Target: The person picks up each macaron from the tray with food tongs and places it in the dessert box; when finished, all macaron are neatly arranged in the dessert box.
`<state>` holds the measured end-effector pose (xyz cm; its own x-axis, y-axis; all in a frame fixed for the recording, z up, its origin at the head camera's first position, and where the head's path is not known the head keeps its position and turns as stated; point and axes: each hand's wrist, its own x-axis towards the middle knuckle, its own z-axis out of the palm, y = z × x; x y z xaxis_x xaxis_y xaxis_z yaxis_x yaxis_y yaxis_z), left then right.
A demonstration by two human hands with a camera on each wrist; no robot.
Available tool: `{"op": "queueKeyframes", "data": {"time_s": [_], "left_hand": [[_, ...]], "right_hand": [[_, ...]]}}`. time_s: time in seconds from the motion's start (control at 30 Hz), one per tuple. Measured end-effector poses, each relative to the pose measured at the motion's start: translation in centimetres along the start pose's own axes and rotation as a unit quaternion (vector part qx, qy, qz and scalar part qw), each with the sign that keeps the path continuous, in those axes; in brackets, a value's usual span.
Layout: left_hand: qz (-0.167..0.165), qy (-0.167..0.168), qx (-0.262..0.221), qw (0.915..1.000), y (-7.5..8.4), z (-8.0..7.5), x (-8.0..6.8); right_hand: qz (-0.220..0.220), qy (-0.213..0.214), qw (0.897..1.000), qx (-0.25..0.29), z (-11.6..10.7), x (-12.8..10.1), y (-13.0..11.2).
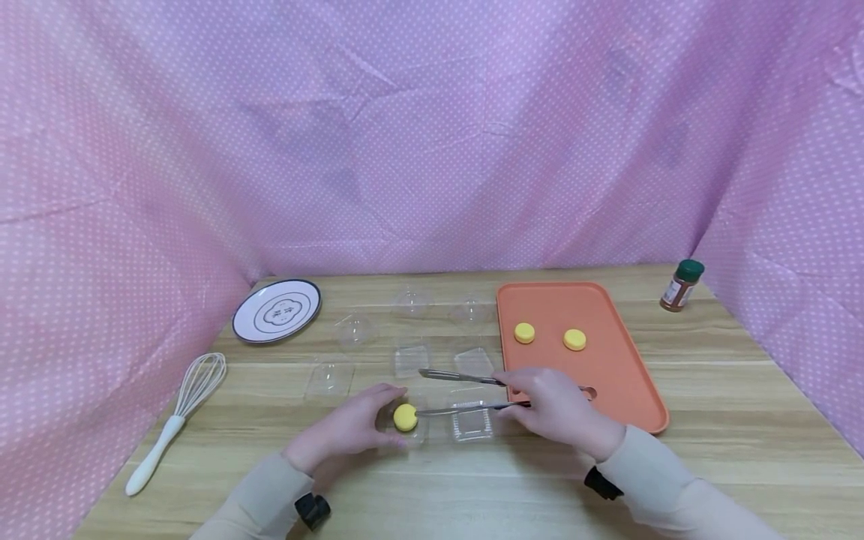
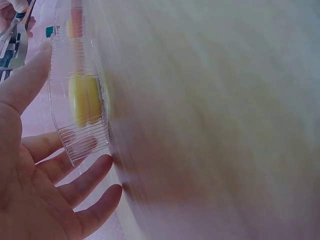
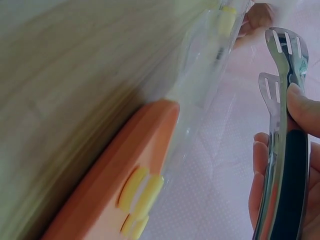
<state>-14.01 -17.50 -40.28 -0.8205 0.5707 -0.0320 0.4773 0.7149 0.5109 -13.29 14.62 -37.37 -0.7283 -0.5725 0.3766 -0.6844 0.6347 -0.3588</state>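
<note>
My left hand (image 1: 354,426) holds a small clear plastic box (image 1: 414,439) at its left side, thumb and fingers spread around its edges. Inside the box sits a yellow macaron (image 1: 405,418); the left wrist view shows its two shells side-on. In my right hand (image 1: 556,405) is a pair of metal tongs (image 3: 282,165) with dark grips, gripped between thumb and fingers. The tongs' arms stand apart, and the lower tip overlaps the macaron's right edge in the head view. Two more yellow macarons (image 1: 524,333) lie on the orange tray (image 1: 556,300) beyond the right hand.
Several other clear plastic boxes (image 1: 472,421) and domed lids (image 1: 354,330) spread across the middle. A white plate (image 1: 250,319) with a dark rim lies back left, a whisk (image 1: 165,439) at far left. A green-capped spice jar (image 1: 680,286) stands back right.
</note>
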Motion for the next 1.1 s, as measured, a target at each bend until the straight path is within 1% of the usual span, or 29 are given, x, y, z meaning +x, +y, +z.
{"op": "queueKeyframes", "data": {"time_s": [0.1,0.23,0.37,0.5,0.63,0.77,0.93,1.1], "left_hand": [[0.000,-0.004,-0.004,1.0000,0.0,-0.1,0.0],[-0.002,-0.009,0.001,1.0000,0.1,-0.2,0.0],[-0.006,-0.015,0.012,0.9998,0.5,-0.4,-0.1],[-0.017,-0.024,0.016,0.9994,0.7,-0.5,-0.1],[-0.020,-0.026,0.018,0.9993,0.8,-0.5,-0.1],[-0.016,-0.017,0.022,0.9995,1.0,-0.6,-0.2],[-0.018,-0.002,0.030,0.9994,1.2,-0.6,-0.1],[-0.013,0.034,0.049,0.9981,1.9,-0.5,0.4]], "right_hand": [[0.028,-0.003,1.000,0.011,-0.6,-0.4,0.2],[0.059,0.001,0.998,0.012,-1.3,-1.0,0.6],[0.071,0.008,0.997,0.004,-1.9,-1.7,1.1],[0.085,0.008,0.996,0.007,-2.5,-2.3,1.7],[0.087,0.013,0.996,0.007,-2.9,-2.8,2.2],[0.080,0.026,0.996,-0.005,-3.2,-3.2,2.7],[0.090,0.032,0.995,-0.017,-3.6,-3.8,3.1],[0.098,0.034,0.994,-0.021,-4.1,-4.4,3.7]]}}
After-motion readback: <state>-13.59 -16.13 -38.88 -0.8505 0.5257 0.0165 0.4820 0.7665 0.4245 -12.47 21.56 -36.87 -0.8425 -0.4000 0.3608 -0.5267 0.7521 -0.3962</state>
